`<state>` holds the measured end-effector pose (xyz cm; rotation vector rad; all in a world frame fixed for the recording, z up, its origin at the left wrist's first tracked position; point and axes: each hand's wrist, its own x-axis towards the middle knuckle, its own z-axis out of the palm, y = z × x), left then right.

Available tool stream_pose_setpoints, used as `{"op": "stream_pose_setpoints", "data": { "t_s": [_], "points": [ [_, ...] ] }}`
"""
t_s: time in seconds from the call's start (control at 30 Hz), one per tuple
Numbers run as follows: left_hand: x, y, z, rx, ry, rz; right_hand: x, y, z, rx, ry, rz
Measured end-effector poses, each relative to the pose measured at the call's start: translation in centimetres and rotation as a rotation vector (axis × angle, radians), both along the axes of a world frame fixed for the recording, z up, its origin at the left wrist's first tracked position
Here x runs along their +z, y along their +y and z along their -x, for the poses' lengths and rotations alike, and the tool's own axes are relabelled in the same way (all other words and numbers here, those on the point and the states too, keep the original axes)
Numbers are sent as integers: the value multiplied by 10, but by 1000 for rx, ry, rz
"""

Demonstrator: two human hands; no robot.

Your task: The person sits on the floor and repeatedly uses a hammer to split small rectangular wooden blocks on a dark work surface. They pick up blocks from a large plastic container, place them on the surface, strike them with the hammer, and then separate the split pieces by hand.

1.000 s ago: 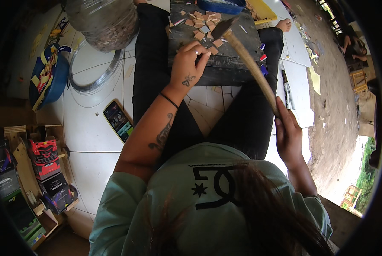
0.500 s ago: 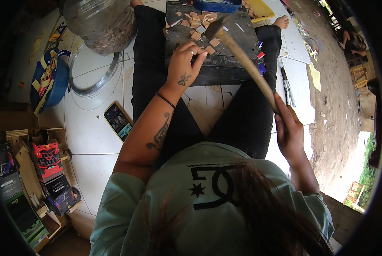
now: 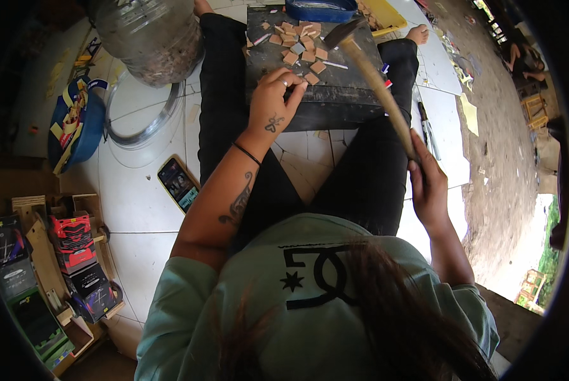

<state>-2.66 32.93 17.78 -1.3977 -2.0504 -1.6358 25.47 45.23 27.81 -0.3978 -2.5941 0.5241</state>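
My right hand [image 3: 429, 181] is wrapped round the lower end of a hammer's wooden handle. The hammer [image 3: 381, 89] slants up and to the left, its dark metal head over the right part of a low black work block [image 3: 354, 79]. At the block's near left edge, my left hand [image 3: 273, 98] has thumb and forefinger pinched together; what they hold, if anything, is too small to make out. Just beyond the fingertips lies a small square brown tile [image 3: 311, 79]. Several more brown tile pieces [image 3: 291, 57] are scattered farther back, with a grey one among them.
A blue tray [image 3: 322, 9] sits at the block's far edge, near a yellow tray [image 3: 386, 25]. On my left are a clear plastic jug [image 3: 148, 38], a wire coil [image 3: 116, 127], a blue basin [image 3: 87, 133], a phone [image 3: 178, 183] and stacked boxes [image 3: 74, 247]. A pen [image 3: 429, 130] lies right.
The hammer's head has shifted right and away from the tiles near my left fingertips. My left hand stays in nearly the same place, still pinched.
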Motion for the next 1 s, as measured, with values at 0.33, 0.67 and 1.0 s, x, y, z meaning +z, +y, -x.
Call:
{"op": "stream_pose_setpoints", "data": {
  "t_s": [0.33,0.67,1.0],
  "points": [
    [32,-6,-7,-13,-195,33,-55,46,67,-389,-164,-218],
    [72,-19,-33,-248,-228,169,0,20,148,309,122,559],
    [64,-19,-43,-254,-600,93,-8,10,160,309,220,831]
  ]
}}
